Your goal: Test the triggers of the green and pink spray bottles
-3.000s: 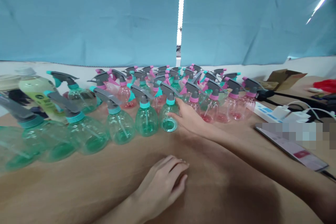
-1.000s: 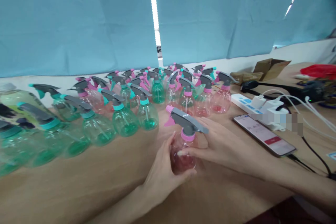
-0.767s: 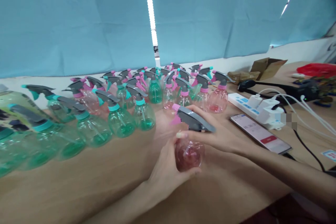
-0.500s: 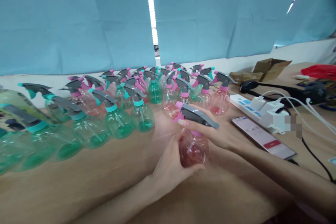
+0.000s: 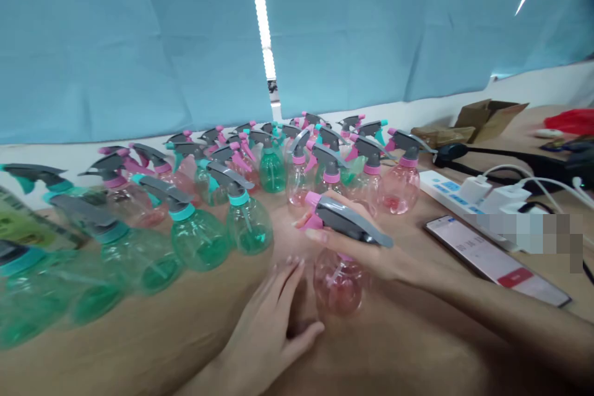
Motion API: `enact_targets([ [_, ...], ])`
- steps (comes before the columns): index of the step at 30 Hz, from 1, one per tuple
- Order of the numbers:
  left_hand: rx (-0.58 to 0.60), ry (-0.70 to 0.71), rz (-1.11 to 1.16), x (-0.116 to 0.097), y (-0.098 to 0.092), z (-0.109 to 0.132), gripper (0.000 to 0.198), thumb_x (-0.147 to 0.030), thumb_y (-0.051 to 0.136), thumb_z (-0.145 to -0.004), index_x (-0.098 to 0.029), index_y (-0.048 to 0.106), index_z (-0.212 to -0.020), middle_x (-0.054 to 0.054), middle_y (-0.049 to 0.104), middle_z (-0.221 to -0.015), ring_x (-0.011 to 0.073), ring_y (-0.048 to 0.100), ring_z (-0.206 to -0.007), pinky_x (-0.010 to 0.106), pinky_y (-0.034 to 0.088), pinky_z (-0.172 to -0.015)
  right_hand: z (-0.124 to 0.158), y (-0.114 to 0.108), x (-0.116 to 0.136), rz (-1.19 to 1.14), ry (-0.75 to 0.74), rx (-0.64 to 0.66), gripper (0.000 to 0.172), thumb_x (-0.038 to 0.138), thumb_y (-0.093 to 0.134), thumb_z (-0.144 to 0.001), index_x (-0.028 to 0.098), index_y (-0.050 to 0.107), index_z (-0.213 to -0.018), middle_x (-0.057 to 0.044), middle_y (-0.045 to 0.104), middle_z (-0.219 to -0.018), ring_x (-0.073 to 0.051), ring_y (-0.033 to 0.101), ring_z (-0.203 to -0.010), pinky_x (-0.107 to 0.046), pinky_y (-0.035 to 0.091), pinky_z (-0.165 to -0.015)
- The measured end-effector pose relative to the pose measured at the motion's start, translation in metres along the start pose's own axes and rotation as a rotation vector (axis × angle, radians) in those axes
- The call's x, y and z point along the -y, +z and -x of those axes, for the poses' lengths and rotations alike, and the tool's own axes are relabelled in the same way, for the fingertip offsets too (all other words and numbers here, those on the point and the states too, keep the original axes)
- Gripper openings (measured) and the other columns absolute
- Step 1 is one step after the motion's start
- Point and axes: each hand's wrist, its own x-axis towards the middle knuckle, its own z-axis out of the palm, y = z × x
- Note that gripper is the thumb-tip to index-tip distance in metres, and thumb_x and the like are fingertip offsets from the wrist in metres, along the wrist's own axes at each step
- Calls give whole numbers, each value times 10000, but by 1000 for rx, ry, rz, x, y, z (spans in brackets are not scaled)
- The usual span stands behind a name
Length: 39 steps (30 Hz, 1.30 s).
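Observation:
A clear pink spray bottle (image 5: 338, 284) with a grey and pink trigger head stands upright on the wooden table (image 5: 195, 328) in front of me. My right hand (image 5: 362, 241) is wrapped round its neck just under the spray head, fingers by the pink trigger. To the left of the bottle, my left hand (image 5: 273, 309) lies with fingers stretched out and thumb apart, not touching it. Beyond my hands stand several more spray bottles, among them a green one (image 5: 249, 223) and a pink one (image 5: 400, 189).
Green bottles (image 5: 199, 238) line the left side. On the right lie a phone (image 5: 492, 260) with a lit screen and a white power strip (image 5: 450, 195) with chargers and cables. Farther back are an open cardboard box (image 5: 492, 117) and a red item (image 5: 570, 120). A blue curtain (image 5: 348, 25) hangs behind.
My left hand has let go of the pink bottle's body and moved left and nearer to me. My right hand still grips the neck. The view has shifted slightly.

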Motion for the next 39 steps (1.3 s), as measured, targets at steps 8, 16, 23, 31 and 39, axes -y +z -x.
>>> enact_targets([
  [8,-42,70,-113,0,0,2,582,-348,531,-921,-121,324,-1414,168,487,-1407,290,475,-1281,447,427,-1023,-11,1,-7,7,-49,9,211,339,593,-840,226,444,-744,64,426,-670,-90,384,-585,-248,328,-549],
  [16,-35,79,-100,2,2,4,611,-364,544,-917,-149,302,-1435,149,472,-1425,292,463,-1291,439,413,-1036,-9,-3,0,79,49,34,217,389,553,-855,243,438,-743,30,505,-695,-138,477,-630,-281,396,-578],
  [23,-42,81,-79,3,3,4,614,-379,539,-924,-140,306,-1439,152,468,-1427,299,459,-1293,450,417,-1034,-7,-3,-2,92,32,8,183,366,560,-861,234,478,-763,36,468,-684,-121,441,-605,-262,386,-549],
  [31,-20,69,-53,2,1,2,563,-369,539,-925,-144,377,-1414,143,460,-1435,303,450,-1299,466,392,-1050,-6,0,-2,81,39,-71,159,411,597,-831,258,574,-866,36,542,-676,-121,506,-594,-242,447,-558],
  [39,25,41,11,-1,-2,2,558,-332,558,-911,-163,395,-1417,130,431,-1458,307,406,-1328,484,366,-1059,-5,3,-6,91,75,-122,191,462,603,-785,278,569,-822,11,563,-687,-152,507,-570,-278,455,-511],
])
